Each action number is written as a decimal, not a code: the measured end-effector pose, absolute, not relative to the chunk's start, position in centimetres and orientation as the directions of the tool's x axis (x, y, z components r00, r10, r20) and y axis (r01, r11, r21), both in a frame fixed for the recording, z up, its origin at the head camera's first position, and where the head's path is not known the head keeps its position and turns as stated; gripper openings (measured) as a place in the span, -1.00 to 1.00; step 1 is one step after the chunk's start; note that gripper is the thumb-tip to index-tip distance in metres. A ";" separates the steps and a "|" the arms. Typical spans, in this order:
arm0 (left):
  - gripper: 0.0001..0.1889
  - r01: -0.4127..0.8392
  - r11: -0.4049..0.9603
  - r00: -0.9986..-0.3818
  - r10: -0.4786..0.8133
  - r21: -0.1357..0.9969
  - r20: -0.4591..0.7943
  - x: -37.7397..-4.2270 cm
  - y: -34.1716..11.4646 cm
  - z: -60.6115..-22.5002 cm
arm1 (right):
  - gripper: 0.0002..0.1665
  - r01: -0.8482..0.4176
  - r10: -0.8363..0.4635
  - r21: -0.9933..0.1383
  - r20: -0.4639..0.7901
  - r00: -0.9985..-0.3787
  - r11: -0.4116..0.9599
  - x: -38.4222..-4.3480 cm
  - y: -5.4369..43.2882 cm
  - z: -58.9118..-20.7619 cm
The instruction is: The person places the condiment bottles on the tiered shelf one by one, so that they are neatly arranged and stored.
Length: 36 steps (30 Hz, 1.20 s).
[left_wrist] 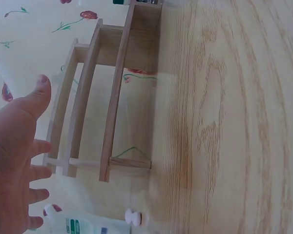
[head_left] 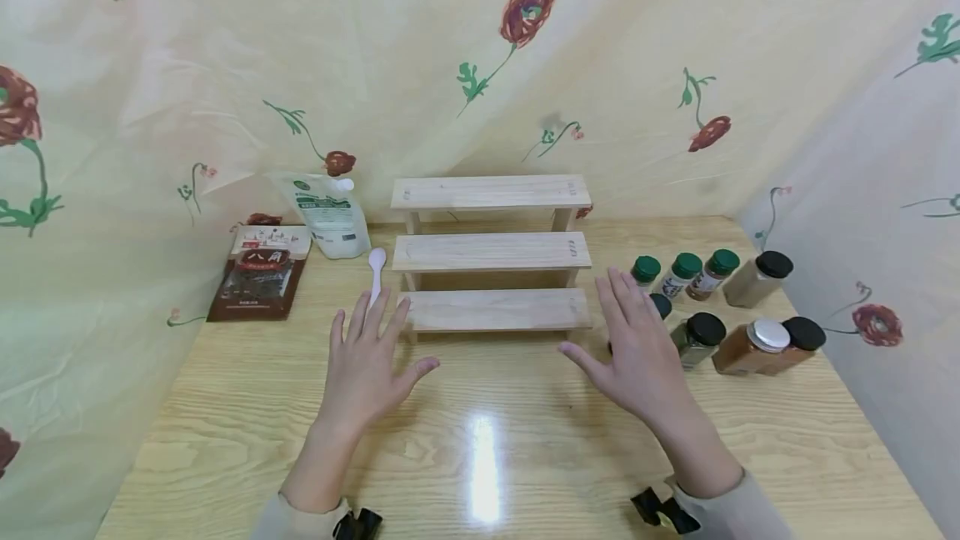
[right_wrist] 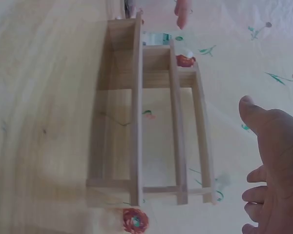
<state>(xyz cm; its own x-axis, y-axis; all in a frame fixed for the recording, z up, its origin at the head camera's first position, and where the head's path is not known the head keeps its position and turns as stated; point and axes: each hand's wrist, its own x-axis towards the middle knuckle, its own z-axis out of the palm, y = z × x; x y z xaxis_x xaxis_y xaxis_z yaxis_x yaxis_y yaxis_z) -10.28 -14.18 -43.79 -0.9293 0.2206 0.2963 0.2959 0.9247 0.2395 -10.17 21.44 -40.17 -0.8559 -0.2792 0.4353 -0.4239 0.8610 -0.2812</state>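
Observation:
A three-step wooden rack [head_left: 491, 252] stands at the back middle of the table. My left hand [head_left: 365, 363] is spread palm down before its left end, with nothing in it. Just beyond those fingertips lies a white spoon [head_left: 377, 265]. My right hand [head_left: 640, 348], also spread and holding nothing, is by the rack's right end and partly covers the spice jars behind it. In the left wrist view, the left hand [left_wrist: 12, 156] shows its straight fingers beside the wooden rack [left_wrist: 115, 97]. The right wrist view has the right hand [right_wrist: 281, 165] to the right of the rack [right_wrist: 136, 122].
Green-capped jars [head_left: 686, 267] and black-capped jars [head_left: 703, 332] cluster on the right, with a silver-capped jar [head_left: 767, 336] among them. At the back left are a dark red spice packet [head_left: 258, 273] and a white spouted pouch [head_left: 330, 215]. A flowered cloth [head_left: 420, 65] hangs behind.

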 end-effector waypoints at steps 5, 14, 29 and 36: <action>-0.03 0.294 0.928 -0.930 0.221 0.231 0.294 -10.4 -14.2 -43.7 | 0.16 -0.429 -0.276 -0.283 0.450 -0.849 0.858 -10.2 21.9 -39.5; -0.03 0.296 0.927 -0.931 0.225 0.230 0.287 -10.7 -14.1 -43.1 | 0.17 -0.420 -0.278 -0.261 0.445 -0.852 0.869 -10.3 22.5 -39.2; -0.05 0.277 0.923 -0.945 0.211 0.268 0.249 -11.3 -14.8 -41.1 | 0.08 -0.385 -0.247 -0.245 0.450 -0.858 0.890 -11.1 24.6 -37.6; -0.12 0.287 0.911 -0.941 0.211 0.295 0.265 -11.5 -14.9 -41.0 | 0.02 -0.360 -0.229 -0.280 0.408 -0.884 0.890 -11.4 25.3 -36.7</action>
<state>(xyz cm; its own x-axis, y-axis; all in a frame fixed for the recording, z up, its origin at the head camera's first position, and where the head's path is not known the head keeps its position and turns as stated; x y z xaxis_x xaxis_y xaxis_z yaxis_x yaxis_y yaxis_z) -11.46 -14.88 -41.05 -0.9408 0.2108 0.2654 0.2875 0.9111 0.2954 -11.42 25.29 -36.70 -0.8840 -0.2288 0.4076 -0.3596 0.8901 -0.2802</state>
